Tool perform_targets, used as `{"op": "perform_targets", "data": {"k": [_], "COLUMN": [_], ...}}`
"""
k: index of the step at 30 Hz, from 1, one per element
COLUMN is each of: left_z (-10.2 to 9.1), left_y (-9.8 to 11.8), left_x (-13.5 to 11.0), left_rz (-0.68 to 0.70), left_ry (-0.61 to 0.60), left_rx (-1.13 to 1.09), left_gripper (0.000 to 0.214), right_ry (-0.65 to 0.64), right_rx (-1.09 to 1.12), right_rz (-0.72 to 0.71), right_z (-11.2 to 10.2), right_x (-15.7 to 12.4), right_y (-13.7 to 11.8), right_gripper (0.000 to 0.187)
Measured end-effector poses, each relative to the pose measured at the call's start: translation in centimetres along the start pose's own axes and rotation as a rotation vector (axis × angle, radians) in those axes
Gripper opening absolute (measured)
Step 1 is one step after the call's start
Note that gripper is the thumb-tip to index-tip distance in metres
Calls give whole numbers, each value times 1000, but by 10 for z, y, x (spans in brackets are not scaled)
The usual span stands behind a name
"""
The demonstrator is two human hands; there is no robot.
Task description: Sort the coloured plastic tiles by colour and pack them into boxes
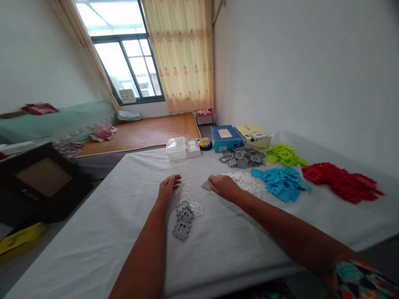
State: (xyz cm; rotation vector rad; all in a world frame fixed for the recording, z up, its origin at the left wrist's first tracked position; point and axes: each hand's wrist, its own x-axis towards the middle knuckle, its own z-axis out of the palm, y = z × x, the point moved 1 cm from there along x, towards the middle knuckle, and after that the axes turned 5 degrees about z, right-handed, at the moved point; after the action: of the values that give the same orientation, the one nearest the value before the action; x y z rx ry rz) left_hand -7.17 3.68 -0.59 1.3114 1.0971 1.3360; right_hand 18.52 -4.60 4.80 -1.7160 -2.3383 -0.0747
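Note:
My right hand [222, 187] pinches a grey notched building tile [206, 186] just above the white tablecloth, left of a heap of small white lattice pieces [247, 182]. Across from it my left hand [170, 187] hovers with fingers apart and nothing visible in them. Close by that hand lie several loose white square frames [186, 187]. Between my forearms rests a small group of grey notched tiles [183, 226], partly overlapping, some with window-like openings. A further pile of grey tiles [241, 158] sits beyond the white heap.
Blue pieces [282, 182], lime-green pieces [283, 154] and red pieces [338, 180] are heaped along the right. Behind stand a blue box [226, 139], a yellow box [254, 136], a round tin [205, 143] and a clear plastic container [176, 148]. A wall borders the table's right side.

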Motion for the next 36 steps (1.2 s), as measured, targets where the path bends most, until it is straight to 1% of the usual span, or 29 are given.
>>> {"op": "perform_targets", "data": {"k": [2, 4, 6, 8, 10, 11, 13, 15, 17, 18, 19, 22, 24, 26, 27, 29, 31, 34, 36], "left_z": [-1, -1, -1, -2, -4, -5, -5, -4, 0, 2, 4, 6, 5, 2, 1, -2, -3, -6, -7], "left_y": [0, 0, -1, -2, -4, -5, -6, -4, -2, -2, -2, -4, -6, -7, -8, -8, -9, -10, -10], "left_x": [1, 3, 5, 7, 8, 8, 7, 5, 3, 2, 2, 2, 2, 0, -1, -3, -4, -2, -1], "left_rz": [2, 3, 6, 15, 28, 36, 53, 65, 58, 49, 38, 8, 9, 29, 41, 60, 63, 47, 28], "left_ry": [5, 3, -4, -12, -7, 2, 37, 65, 57, 41, 34, 20, 24, 40, 49, 59, 49, 15, -11], "left_rx": [13, 33, 60, 83, 86, 79, 50, 26, 28, 37, 44, 49, 35, 12, -1, -30, -56, -88, -111], "left_gripper": [58, 59, 60, 60, 60, 59, 58, 57, 55, 54, 51, 46, 45, 47, 49, 52, 53, 52, 49], "right_ry": [82, 131, 143, 147, 172, 189, 220, 232, 218, 186, 138, -25, -75, -86, -90, -91, -78, -45, -21], "right_rx": [26, 35, 35, 30, 42, 56, 90, 117, 149, 185, 236, 387, 400, 353, 323, 269, 256, 382, 530], "right_rz": [141, 269, 367, 450, 505, 512, 487, 435, 372, 307, 211, -194, -415, -544, -586, -624, -587, -428, -258], "right_z": [-16, -29, -40, -50, -63, -70, -81, -84, -73, -63, -50, -11, 7, 19, 23, 29, 35, 42, 45], "right_x": [-22, -45, -62, -67, -62, -57, -45, -33, -22, -18, -15, -18, -28, -37, -39, -41, -37, -26, -19], "right_y": [34, 75, 115, 149, 171, 177, 180, 169, 144, 125, 101, 18, -34, -72, -83, -91, -82, -52, -31], "right_gripper": [25, 27, 26, 28, 30, 28, 27, 35, 33, 30, 28, 29, 34, 44, 50, 57, 54, 42, 37]}}
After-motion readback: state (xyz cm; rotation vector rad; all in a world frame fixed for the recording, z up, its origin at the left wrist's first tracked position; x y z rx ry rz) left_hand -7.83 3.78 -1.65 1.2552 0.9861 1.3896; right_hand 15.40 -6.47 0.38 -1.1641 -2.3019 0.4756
